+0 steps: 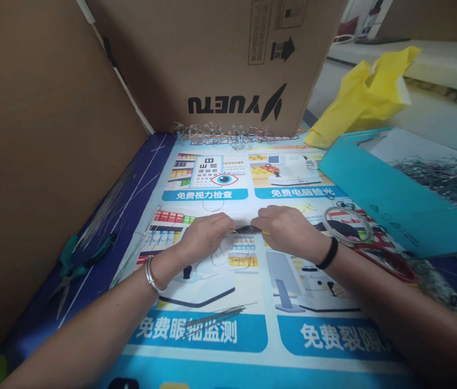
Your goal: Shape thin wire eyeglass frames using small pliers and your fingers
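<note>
Dark strip [247,229] sits between the fingertips of the left hand [208,233] and the right hand [284,227], over the middle of a printed sheet [273,329] spread on the worktop [129,227]. Whether it touches the sheet, I cannot tell. Nearest the body, loose wires [217,320] lie in a thin bunch; a forearm brushing across could scatter them, as no tie shows around them. Left of the arms rest green-handled pliers [86,265], and a bracelet [148,270] on the left wrist could snag a stray wire. Farther on, each grip appears to be a thumb-and-finger pinch on one end of the strip, fingertips pressed close. So short a hold could slip if the hands pull unevenly, and bending too hard could kink the strip or poke a fingertip. Beside the right forearm lie a clear ring [327,227] and a red handle [409,270], where an outward elbow could knock them. Beyond stands a blue box [378,200] holding a wire tangle [435,178]; lifting one piece could drag others along. Farthest, more wire bits [212,131] line the cardboard [212,54].
</note>
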{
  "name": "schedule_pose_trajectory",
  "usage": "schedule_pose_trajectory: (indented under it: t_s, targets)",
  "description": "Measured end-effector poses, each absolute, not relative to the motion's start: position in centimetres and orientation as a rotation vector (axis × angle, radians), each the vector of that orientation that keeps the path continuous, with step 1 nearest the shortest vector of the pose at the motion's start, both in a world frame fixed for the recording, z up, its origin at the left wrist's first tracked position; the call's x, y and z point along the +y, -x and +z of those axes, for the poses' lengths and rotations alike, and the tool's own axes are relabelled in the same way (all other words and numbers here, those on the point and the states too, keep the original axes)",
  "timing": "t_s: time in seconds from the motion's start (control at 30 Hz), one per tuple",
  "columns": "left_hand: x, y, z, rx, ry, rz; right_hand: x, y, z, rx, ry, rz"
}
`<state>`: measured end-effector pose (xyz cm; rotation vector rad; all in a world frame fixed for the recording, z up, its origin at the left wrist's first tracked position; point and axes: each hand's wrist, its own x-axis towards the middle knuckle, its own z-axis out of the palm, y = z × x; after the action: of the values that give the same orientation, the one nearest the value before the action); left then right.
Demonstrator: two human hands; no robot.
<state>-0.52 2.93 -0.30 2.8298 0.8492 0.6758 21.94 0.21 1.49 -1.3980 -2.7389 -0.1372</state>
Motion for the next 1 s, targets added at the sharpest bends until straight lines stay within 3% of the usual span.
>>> schedule_pose_trajectory:
  t_s: [0.17, 0.33, 0.5, 1.0]
  targets:
    - [3.1, 0.8, 0.0, 1.03, -2.689, 0.633, 0.3, -21.9, 0.8, -2.607, 1.525, -0.133]
    - [3.3, 1.1, 0.1, 1.239, -2.532, 0.614, 0.7, -22.1, 0.3, -2.329, 1.644, 0.189]
    - [3.3, 1.0, 0.2, 1.316, -2.49, 0.52, 0.4, -21.6, 0.3, -2.17, 1.46, 0.404]
    - [3.4, 0.8, 0.1, 1.361, -2.468, 0.481, -0.7, -20.0, -0.5, -2.364, 1.319, 0.274]
